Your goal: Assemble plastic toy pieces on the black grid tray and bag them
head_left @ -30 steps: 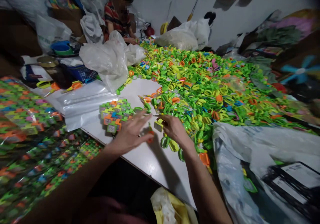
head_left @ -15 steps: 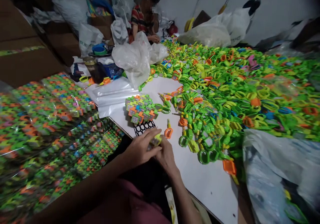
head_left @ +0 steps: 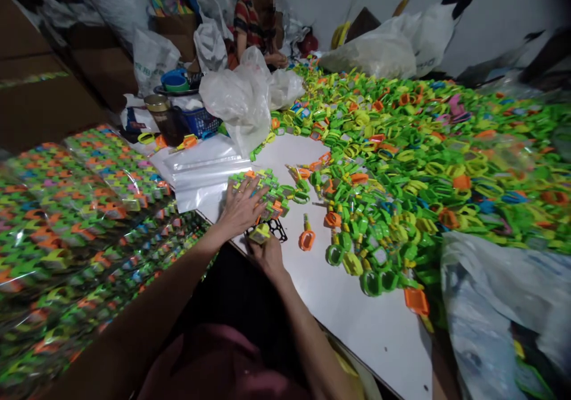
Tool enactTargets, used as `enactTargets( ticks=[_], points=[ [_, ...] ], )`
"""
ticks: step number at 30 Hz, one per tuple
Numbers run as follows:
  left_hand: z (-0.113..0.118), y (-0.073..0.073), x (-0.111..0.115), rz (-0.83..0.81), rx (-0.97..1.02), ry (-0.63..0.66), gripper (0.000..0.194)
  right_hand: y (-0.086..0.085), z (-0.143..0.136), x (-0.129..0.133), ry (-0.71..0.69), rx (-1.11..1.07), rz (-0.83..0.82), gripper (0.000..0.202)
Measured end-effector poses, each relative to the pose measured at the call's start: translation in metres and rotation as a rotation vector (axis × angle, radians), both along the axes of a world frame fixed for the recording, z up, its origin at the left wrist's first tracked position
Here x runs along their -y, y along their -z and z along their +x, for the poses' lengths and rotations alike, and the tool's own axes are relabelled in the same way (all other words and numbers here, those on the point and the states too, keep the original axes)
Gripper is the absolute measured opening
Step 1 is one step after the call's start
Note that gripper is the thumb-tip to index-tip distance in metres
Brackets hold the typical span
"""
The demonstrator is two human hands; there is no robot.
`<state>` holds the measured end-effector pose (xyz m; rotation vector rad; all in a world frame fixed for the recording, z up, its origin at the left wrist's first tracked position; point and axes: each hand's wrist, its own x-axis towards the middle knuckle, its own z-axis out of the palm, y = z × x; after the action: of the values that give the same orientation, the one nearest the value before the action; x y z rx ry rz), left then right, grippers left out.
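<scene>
My left hand (head_left: 241, 208) lies with its fingers spread over a block of bright plastic pieces (head_left: 275, 187), which look like small toy watches in green, orange and yellow. These stand packed in rows on a black plastic grid (head_left: 277, 231), partly hidden by my hands. Close to the grid's near edge, my right hand (head_left: 270, 258) grips a yellow toy watch (head_left: 259, 232) between thumb and fingers. An orange toy watch (head_left: 307, 240) with a yellow strap lies by itself to the right of the grid.
A large heap of loose toy watches (head_left: 401, 168) covers the right side of the white table (head_left: 357, 322). Plastic-wrapped rows (head_left: 89, 180) are stacked at left. Clear bags (head_left: 205, 171) lie behind the grid. Another person (head_left: 256, 28) sits at the back.
My hands were together around the yellow piece; now they are apart. My left hand has moved up-left onto the packed block, and my right hand has shifted left with the yellow piece.
</scene>
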<state>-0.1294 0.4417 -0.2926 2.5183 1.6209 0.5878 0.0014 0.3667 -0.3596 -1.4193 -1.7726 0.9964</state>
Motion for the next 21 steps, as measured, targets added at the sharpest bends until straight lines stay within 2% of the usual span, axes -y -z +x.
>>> enactTargets(
  ticks=[5,7,9,11,13,15,17,19,21],
  points=[
    [-0.007,-0.015,0.013,0.0,0.128,0.021,0.041,-0.012,-0.011,-0.007,-0.043,0.206,0.004,0.027],
    [-0.006,-0.014,0.022,0.026,0.161,0.1,0.039,-0.015,-0.014,-0.007,-0.085,0.221,-0.001,0.027],
    [-0.004,-0.008,0.029,0.051,0.149,0.191,0.036,-0.019,-0.007,-0.007,-0.119,0.219,-0.003,0.024],
    [-0.003,0.002,0.031,0.088,0.14,0.221,0.032,-0.026,0.016,-0.01,-0.127,0.193,0.009,0.023],
    [-0.002,0.01,0.029,0.119,0.142,0.221,0.031,-0.036,0.056,-0.018,-0.085,0.19,0.042,0.025],
    [-0.002,0.012,0.026,0.11,0.142,0.223,0.031,-0.046,0.101,-0.031,-0.044,0.262,0.067,0.025],
    [-0.002,0.011,0.024,0.085,0.164,0.206,0.031,-0.052,0.139,-0.045,-0.078,0.373,0.058,0.019],
    [-0.001,0.008,0.023,0.062,0.207,0.186,0.033,-0.054,0.158,-0.052,-0.139,0.414,0.048,0.012],
    [0.0,0.007,0.023,0.05,0.237,0.177,0.034,-0.053,0.156,-0.047,-0.162,0.356,0.064,0.011]
  ],
)
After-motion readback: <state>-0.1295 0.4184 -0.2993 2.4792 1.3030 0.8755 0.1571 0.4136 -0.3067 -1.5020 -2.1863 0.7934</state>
